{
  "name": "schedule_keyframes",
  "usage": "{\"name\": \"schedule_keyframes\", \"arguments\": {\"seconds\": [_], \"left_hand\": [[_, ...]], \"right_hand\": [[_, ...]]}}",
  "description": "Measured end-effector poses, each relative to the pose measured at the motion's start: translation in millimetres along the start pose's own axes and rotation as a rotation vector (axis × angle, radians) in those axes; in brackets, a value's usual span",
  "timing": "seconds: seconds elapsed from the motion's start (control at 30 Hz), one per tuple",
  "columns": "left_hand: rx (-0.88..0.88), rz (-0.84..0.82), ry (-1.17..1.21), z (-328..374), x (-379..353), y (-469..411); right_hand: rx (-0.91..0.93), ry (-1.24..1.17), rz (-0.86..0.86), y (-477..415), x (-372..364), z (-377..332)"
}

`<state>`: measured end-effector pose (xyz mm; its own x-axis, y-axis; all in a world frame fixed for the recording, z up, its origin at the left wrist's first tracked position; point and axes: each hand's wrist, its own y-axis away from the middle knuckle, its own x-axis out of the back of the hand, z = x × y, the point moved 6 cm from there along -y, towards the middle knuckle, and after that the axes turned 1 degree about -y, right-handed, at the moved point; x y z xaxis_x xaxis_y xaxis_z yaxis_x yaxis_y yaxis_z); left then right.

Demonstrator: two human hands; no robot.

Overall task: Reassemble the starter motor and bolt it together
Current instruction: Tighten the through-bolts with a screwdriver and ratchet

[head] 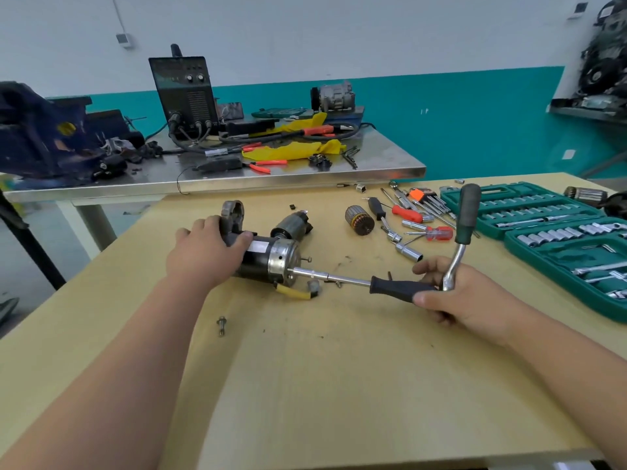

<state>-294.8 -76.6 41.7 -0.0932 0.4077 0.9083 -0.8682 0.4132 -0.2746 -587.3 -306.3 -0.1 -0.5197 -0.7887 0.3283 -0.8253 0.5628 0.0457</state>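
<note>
Head: hands (pixel 203 256) gripping motor (pixel 271 259), driver (pixel 393 286)

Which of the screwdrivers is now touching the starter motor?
The black-handled driver in the right hand; its socket end meets the starter motor. The red-handled ones lie apart.
</note>
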Motion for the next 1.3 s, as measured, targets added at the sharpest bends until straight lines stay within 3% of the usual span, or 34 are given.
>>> {"name": "schedule_keyframes", "arguments": {"seconds": [0.13,0.3,0.47,0.63,0.77,0.93,1.07,1.2,1.3], "left_hand": [[0.014,0.048,-0.005,-4,-5,6],[0.012,0.077,0.009,-5,-6,11],[0.022,0.071,-0.004,-3,-6,10],[0.024,0.091,-0.008,-2,-5,12],[0.025,0.087,-0.013,0,-5,12],[0.026,0.101,-0.011,-1,-6,14],[0.032,0.095,-0.024,-1,-7,13],[0.035,0.111,-0.023,-2,-6,13],[0.044,0.110,-0.018,-4,-7,13]], "right_hand": [[-0.003,-0.042,0.135,-6,6,3],[-0.019,-0.117,-0.010,-6,5,8],[0.005,-0.074,0.101,-15,9,13],[-0.013,-0.207,-0.046,-9,10,17],[-0.007,-0.082,0.176,-17,14,18],[-0.042,-0.292,-0.031,-8,10,24],[-0.034,-0.146,0.157,-17,12,21],[-0.035,-0.349,-0.022,-9,8,19],[-0.015,-0.170,0.016,-8,11,13]]}}
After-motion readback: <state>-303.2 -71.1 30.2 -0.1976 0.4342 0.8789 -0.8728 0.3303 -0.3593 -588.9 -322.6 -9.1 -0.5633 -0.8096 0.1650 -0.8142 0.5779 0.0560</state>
